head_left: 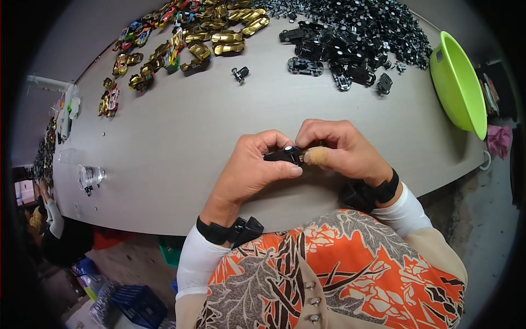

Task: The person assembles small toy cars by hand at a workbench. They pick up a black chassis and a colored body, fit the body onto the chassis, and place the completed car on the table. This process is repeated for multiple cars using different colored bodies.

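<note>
Both hands meet over the grey table (181,137), near its front edge, closed on a small black chassis (282,156). The left hand (249,170) grips the chassis from the left, thumb along its lower side and fingers curled over the top. The right hand (339,151) pinches its right end, a tan bandage (316,156) wrapped round the thumb (a small white spot shows on top of the part, too small to identify). Each wrist wears a black strap. Far back on the table lies a heap of black chassis parts (356,33), with a few loose ones just in front of it. To the left of them spread gold and coloured toy car bodies (208,38). A green basin (457,82) sits at the table's right edge.
</note>
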Demonstrator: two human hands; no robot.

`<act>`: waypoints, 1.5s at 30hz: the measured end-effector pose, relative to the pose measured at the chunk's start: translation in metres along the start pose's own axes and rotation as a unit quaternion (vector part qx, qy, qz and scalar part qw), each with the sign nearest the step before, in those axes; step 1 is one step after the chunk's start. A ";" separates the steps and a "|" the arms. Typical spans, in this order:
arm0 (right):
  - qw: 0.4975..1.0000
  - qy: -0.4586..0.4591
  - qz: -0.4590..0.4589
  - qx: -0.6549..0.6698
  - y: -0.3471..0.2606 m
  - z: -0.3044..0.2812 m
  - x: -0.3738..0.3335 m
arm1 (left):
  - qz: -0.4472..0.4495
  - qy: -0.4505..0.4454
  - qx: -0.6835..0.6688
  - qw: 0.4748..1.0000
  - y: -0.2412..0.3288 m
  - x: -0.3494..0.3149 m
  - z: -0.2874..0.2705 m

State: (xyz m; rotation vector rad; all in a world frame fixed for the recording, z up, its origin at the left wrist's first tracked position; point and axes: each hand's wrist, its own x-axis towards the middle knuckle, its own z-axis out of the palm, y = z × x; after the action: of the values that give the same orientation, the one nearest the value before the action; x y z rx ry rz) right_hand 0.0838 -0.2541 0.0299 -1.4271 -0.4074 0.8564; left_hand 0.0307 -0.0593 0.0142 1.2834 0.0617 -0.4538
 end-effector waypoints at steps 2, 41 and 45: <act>0.988 0.041 -0.106 -0.103 0.016 0.004 0.005 | 0.001 0.018 0.041 0.999 -0.003 0.000 0.003; 0.995 0.038 -0.012 0.097 0.005 -0.004 -0.001 | 0.027 -0.006 -0.032 0.999 -0.012 0.001 0.003; 0.998 0.024 -0.015 0.050 0.007 0.000 0.000 | 0.037 0.010 0.043 0.998 -0.011 -0.001 0.003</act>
State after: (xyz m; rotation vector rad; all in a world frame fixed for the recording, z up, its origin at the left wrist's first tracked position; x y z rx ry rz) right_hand 0.0818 -0.2545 0.0233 -1.3444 -0.3440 0.8061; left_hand 0.0251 -0.0636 0.0053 1.3702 0.0111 -0.3824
